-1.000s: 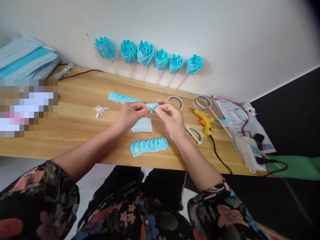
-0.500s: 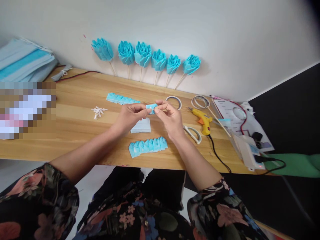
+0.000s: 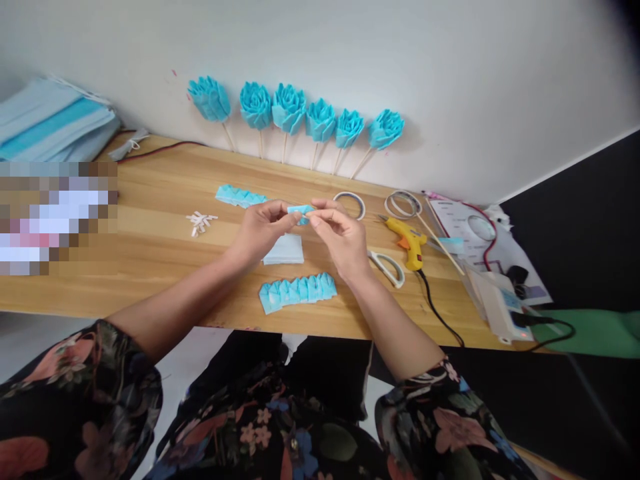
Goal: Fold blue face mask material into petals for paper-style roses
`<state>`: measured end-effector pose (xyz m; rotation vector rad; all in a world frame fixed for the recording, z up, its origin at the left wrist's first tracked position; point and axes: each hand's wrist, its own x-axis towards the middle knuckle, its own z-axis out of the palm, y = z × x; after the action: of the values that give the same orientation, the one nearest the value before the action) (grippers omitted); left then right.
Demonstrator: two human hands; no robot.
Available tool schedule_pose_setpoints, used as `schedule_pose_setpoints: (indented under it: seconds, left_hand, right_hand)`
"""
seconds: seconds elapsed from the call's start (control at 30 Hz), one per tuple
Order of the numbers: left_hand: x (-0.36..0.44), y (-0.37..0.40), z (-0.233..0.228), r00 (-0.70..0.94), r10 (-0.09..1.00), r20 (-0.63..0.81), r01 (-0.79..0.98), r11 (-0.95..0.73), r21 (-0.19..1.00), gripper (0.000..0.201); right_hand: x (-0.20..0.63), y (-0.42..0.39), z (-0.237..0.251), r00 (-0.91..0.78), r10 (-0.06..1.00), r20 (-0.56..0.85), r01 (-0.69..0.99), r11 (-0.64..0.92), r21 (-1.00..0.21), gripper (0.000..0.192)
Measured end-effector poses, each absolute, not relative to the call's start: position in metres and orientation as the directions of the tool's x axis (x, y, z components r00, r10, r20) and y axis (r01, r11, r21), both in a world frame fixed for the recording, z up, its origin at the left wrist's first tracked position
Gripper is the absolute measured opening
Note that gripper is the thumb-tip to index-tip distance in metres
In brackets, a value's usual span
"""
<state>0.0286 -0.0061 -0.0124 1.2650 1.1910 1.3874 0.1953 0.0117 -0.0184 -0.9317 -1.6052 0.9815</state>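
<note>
— Left hand (image 3: 260, 230)?
— Pinched shut on small blue folded piece (image 3: 301, 213), shared with right hand (image 3: 340, 237), likewise pinching.
— Location?
— Just above pale blue sheet (image 3: 285, 250), behind pleated strip (image 3: 297, 291).

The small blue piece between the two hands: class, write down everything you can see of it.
The small blue piece is light turquoise, thin and soft-looking like folded paper or fabric, matching the pleated strips on the table. It is pinched from both sides, by the left hand and the right hand, fingers meeting at its ends. It is held above the wooden table, roughly level, touching nothing else. Its folds are too small to make out.
</note>
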Motion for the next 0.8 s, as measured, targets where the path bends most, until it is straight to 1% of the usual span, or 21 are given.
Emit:
schedule_pose_setpoints:
  seconds: [0.1, 0.2, 0.3, 0.4, 0.47, 0.6, 0.8]
  left_hand:
    - [0.0279, -0.0056, -0.0123, -0.105, 0.983, 0.148, -0.030, -0.152, 0.988, 0.020]
    - [0.0267, -0.0053, -0.0111, -0.122, 0.983, 0.139, -0.052, -0.146, 0.988, 0.019]
    - [0.0254, -0.0053, -0.0091, -0.132, 0.984, 0.122, -0.060, -0.131, 0.990, 0.020]
    - [0.0255, -0.0053, -0.0084, -0.117, 0.987, 0.113, -0.073, -0.122, 0.990, 0.019]
    - [0.0260, -0.0053, -0.0094, -0.102, 0.988, 0.117, -0.084, -0.126, 0.988, 0.020]
    - [0.0272, -0.0054, -0.0134, -0.067, 0.990, 0.126, -0.080, -0.131, 0.988, 0.021]
    - [0.0279, -0.0061, -0.0148, -0.020, 0.993, 0.112, -0.066, -0.113, 0.991, 0.023]
  right_hand:
    - [0.1966, 0.0095, -0.0157, -0.211, 0.901, 0.380, 0.096, 0.406, -0.909, 0.015]
    - [0.1982, 0.0093, -0.0137, -0.152, 0.903, 0.402, 0.076, 0.417, -0.906, 0.018]
    - [0.1988, 0.0122, -0.0138, -0.089, 0.934, 0.346, 0.046, 0.351, -0.935, 0.021]
    - [0.1980, 0.0149, -0.0150, -0.159, 0.958, 0.238, 0.017, 0.243, -0.970, 0.025]
    - [0.1971, 0.0153, -0.0154, -0.221, 0.956, 0.191, 0.012, 0.199, -0.980, 0.024]
    - [0.1956, 0.0142, -0.0158, -0.269, 0.950, 0.161, 0.030, 0.176, -0.984, 0.021]
    - [0.1960, 0.0164, -0.0201, -0.285, 0.947, 0.148, 0.079, 0.177, -0.981, 0.022]
